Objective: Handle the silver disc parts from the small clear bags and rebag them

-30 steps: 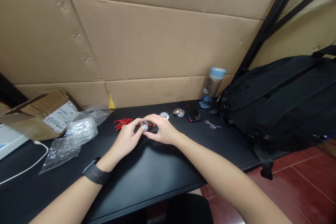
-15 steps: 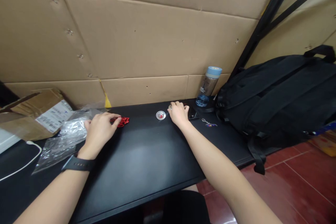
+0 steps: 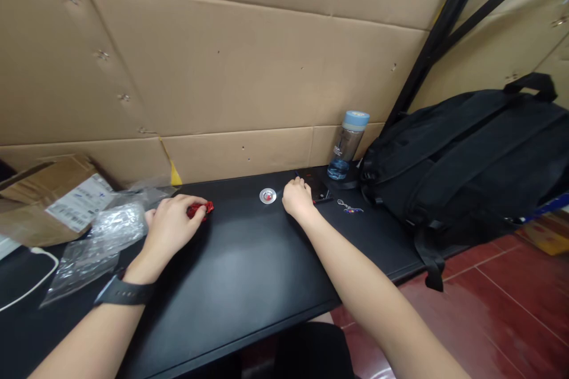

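My left hand (image 3: 176, 219) is closed around a red bundle (image 3: 205, 209) on the black table (image 3: 249, 272), thumb and fingers gripping it. My right hand (image 3: 299, 196) has its fingers curled together at the left edge of a dark flat phone-like object (image 3: 319, 188); what they hold, if anything, is hidden. Just left of that hand lies a small round silver disc with a red centre (image 3: 267, 196). A keychain with a colourful charm (image 3: 352, 209) rests to the right of the dark object.
A bottle with a blue lid (image 3: 347, 148) stands at the back, beside a black backpack (image 3: 466, 154). On the left are a cardboard box (image 3: 57, 195), crumpled clear plastic (image 3: 111, 231) and a white cable (image 3: 51, 263). Cardboard panels (image 3: 200, 71) rise behind the table.
My left hand has closed on the red bundle. My right hand's fingers have curled in, at the dark object's left side, uncovering more of it. The view has shifted slightly.
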Available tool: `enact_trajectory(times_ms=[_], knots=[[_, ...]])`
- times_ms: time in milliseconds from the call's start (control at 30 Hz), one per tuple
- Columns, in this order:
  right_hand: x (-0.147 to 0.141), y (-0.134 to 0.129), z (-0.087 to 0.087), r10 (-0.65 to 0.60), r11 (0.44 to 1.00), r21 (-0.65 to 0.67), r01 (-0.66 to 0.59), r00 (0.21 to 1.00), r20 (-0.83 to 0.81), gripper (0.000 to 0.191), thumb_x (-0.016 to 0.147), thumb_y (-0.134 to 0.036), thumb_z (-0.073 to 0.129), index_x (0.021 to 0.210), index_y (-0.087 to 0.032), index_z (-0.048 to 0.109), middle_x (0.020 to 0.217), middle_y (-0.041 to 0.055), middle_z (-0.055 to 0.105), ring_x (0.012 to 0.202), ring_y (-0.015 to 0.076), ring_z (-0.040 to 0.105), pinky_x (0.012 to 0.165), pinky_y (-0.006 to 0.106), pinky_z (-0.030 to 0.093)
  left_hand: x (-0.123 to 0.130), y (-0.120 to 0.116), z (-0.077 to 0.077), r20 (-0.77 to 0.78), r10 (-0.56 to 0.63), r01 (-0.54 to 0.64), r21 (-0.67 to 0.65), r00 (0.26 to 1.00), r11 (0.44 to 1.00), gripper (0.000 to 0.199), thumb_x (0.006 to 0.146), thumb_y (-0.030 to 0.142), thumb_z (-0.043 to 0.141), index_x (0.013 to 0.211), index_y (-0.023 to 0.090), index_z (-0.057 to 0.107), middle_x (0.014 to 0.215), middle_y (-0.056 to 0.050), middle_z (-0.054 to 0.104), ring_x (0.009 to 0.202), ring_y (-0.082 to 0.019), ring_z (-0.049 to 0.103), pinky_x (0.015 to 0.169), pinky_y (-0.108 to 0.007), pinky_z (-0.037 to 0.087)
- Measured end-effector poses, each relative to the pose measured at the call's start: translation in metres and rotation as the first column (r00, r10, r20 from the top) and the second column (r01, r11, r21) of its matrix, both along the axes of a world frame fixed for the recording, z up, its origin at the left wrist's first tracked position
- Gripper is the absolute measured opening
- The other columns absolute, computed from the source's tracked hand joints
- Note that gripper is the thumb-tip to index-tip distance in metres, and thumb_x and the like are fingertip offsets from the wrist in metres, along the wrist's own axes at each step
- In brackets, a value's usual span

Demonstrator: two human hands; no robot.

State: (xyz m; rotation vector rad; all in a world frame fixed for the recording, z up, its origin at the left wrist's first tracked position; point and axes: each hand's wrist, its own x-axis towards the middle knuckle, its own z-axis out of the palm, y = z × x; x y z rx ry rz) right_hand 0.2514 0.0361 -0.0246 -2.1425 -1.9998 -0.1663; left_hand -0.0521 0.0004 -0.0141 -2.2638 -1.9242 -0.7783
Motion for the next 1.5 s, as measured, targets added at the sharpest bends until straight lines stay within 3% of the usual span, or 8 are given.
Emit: enact_trajectory(times_ms=[167, 300, 533, 833, 1200, 1300, 1400, 1500], knots=[[0.007, -0.001, 0.005, 0.052, 0.998, -0.017, -0.053, 0.999, -0.011, 0.033, 0.083, -0.006, 0.052, 0.109, -0.006, 0.072, 0.116, 0.0243, 0.067, 0.113, 0.0312, 0.061, 0.097, 0.038, 0.046, 0.031, -0.022, 0.009, 0.099, -0.233, 0.23, 0.041, 0.967, 0.972, 0.025, 0.09, 0.042, 0.054, 0.095, 0.03, 0.075, 0.109, -0.005, 0.074, 0.107, -0.029, 0.061, 0.092, -0.041, 0.039], [0.01, -0.001, 0.008, 0.071, 0.997, -0.032, -0.072, 0.997, -0.034, 0.03, 0.084, -0.005, 0.053, 0.109, -0.008, 0.069, 0.111, 0.0215, 0.067, 0.103, 0.0294, 0.063, 0.085, 0.036, 0.049, 0.05, -0.04, 0.011, 0.089, -0.345, 0.341, 0.06, 0.934, 0.938, 0.02, 0.09, 0.04, 0.056, 0.091, 0.032, 0.075, 0.108, -0.003, 0.073, 0.108, -0.029, 0.061, 0.094, -0.043, 0.036], [0.009, 0.001, 0.007, 0.158, 0.987, -0.016, -0.158, 0.987, -0.001, 0.027, 0.091, -0.006, 0.048, 0.11, -0.005, 0.067, 0.109, 0.0209, 0.066, 0.105, 0.0287, 0.057, 0.095, 0.038, 0.043, 0.055, -0.056, 0.012, 0.056, -0.506, 0.506, 0.019, 0.86, 0.862, 0.017, 0.092, 0.031, 0.058, 0.097, 0.031, 0.074, 0.108, -0.004, 0.072, 0.109, -0.026, 0.059, 0.09, -0.039, 0.039], [0.009, 0.002, 0.003, 0.142, 0.99, 0.026, -0.14, 0.986, -0.087, 0.03, 0.094, -0.018, 0.052, 0.122, -0.01, 0.063, 0.115, 0.0175, 0.063, 0.106, 0.0299, 0.053, 0.091, 0.038, 0.042, 0.05, -0.055, 0.016, 0.047, -0.52, 0.519, 0.034, 0.853, 0.854, 0.016, 0.094, 0.029, 0.057, 0.099, 0.029, 0.072, 0.107, -0.005, 0.071, 0.109, -0.025, 0.059, 0.089, -0.038, 0.042], [0.019, 0.015, -0.001, 0.108, 0.994, 0.022, -0.106, 0.977, -0.184, 0.03, 0.098, -0.031, 0.051, 0.109, -0.009, 0.068, 0.106, 0.0192, 0.065, 0.095, 0.0281, 0.059, 0.091, 0.039, 0.044, 0.042, -0.047, 0.014, 0.034, -0.54, 0.54, 0.01, 0.841, 0.841, 0.014, 0.094, 0.029, 0.058, 0.099, 0.029, 0.071, 0.105, -0.002, 0.071, 0.109, -0.024, 0.058, 0.092, -0.038, 0.038], [0.019, 0.013, 0.004, 0.108, 0.993, 0.071, -0.098, 0.983, -0.151, 0.034, 0.096, -0.034, 0.053, 0.115, -0.01, 0.067, 0.112, 0.0201, 0.065, 0.103, 0.0308, 0.057, 0.09, 0.04, 0.044, 0.042, -0.042, 0.011, 0.042, -0.542, 0.542, 0.006, 0.839, 0.84, 0.015, 0.095, 0.031, 0.056, 0.098, 0.028, 0.071, 0.103, -0.002, 0.072, 0.108, -0.023, 0.058, 0.093, -0.039, 0.038], [0.014, 0.003, 0.015, 0.299, 0.947, 0.153, -0.282, 0.948, -0.107, 0.038, 0.095, -0.033, 0.054, 0.128, -0.017, 0.063, 0.129, 0.0157, 0.063, 0.115, 0.0303, 0.054, 0.093, 0.04, 0.042, 0.042, -0.037, 0.007, 0.064, -0.532, 0.533, 0.006, 0.844, 0.846, 0.018, 0.096, 0.032, 0.054, 0.095, 0.027, 0.072, 0.102, -0.003, 0.073, 0.105, -0.023, 0.059, 0.094, -0.039, 0.039], [0.002, -0.009, 0.02, 0.497, 0.866, 0.103, -0.49, 0.865, -0.068, 0.034, 0.091, -0.03, 0.059, 0.123, -0.024, 0.067, 0.13, 0.0099, 0.065, 0.116, 0.0286, 0.056, 0.095, 0.042, 0.039, 0.043, -0.03, 0.003, 0.078, -0.504, 0.504, 0.018, 0.86, 0.863, 0.02, 0.095, 0.033, 0.054, 0.093, 0.027, 0.073, 0.1, -0.002, 0.074, 0.103, -0.023, 0.06, 0.094, -0.039, 0.041]])
